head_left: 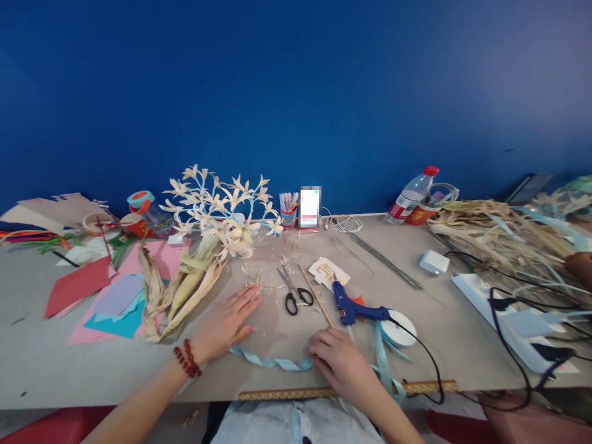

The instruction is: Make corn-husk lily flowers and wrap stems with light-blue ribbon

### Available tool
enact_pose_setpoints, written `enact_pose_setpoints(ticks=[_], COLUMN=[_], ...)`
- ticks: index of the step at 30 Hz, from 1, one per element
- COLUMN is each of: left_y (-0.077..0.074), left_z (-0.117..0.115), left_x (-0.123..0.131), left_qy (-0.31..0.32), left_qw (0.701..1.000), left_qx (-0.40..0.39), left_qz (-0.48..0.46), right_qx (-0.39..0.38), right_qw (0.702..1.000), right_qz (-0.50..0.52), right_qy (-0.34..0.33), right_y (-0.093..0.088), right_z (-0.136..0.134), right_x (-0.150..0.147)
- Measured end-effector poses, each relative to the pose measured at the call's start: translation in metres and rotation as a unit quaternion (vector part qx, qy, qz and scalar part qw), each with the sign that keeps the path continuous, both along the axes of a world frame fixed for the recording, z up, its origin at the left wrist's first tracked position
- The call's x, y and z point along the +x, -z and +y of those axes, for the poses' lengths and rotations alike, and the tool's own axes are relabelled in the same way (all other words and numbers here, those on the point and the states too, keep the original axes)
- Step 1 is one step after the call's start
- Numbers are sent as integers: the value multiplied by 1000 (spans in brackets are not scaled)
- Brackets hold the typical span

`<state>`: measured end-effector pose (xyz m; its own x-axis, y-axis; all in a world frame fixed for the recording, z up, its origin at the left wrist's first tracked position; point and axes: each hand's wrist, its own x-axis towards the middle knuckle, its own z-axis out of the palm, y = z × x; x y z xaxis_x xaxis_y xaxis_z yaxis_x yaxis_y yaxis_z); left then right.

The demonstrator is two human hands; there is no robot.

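Observation:
My left hand (231,320) lies flat on the table with fingers spread and nothing in it. Just below its thumb starts a twisted light blue ribbon (277,362). My right hand (340,361) is curled over the ribbon's other end, gripping it against the table; the fingertips are partly hidden. Black-handled scissors (295,295) lie between and beyond the hands, among small scraps. A blue glue gun (351,306) rests on its side past my right hand, near a white ribbon spool (398,328). A thin stick (319,299) points toward that hand.
Corn husks (187,290), coloured paper (81,287) and a bunch of pale husk-like flowers (226,203) stand at left. A phone (310,206) leans by the wall. At right are wires (386,262), a bottle (411,196), a power strip (490,314) with cords, and another person's hand (578,268).

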<state>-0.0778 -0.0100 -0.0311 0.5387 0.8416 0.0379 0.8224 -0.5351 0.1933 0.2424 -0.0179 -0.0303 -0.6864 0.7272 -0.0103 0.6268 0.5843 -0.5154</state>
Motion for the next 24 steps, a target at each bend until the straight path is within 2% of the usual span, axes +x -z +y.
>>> enact_pose_setpoints(ticks=[2,6,9,13,18,21,24], left_y=[0,9,11,-1,-7,-8,-13], left_z=[13,43,58,48,19,17,28], left_x=[0,2,-14,-46,-56,-56,-61], left_qy=[-13,-105,-141,-174,-129,-138,-198], left_qw=[1000,991,984,981,991,990,977], left_qx=[5,22,14,10,-7,13,74], left_qz=[-23,-77,-107,-90,-39,-11,27], right_qx=[-1,12,32,24,7,19,41], right_qw=[1000,997,994,995,997,994,988], right_qz=[-2,-12,-26,-15,34,24,-1], right_qy=[-12,-72,-101,-95,-64,-108,-152], right_y=[-5,-12,-9,-6,-11,-11,-5], right_z=[0,-2,-3,0,8,8,6], right_x=[-11,-39,-54,-52,-49,-66,-87])
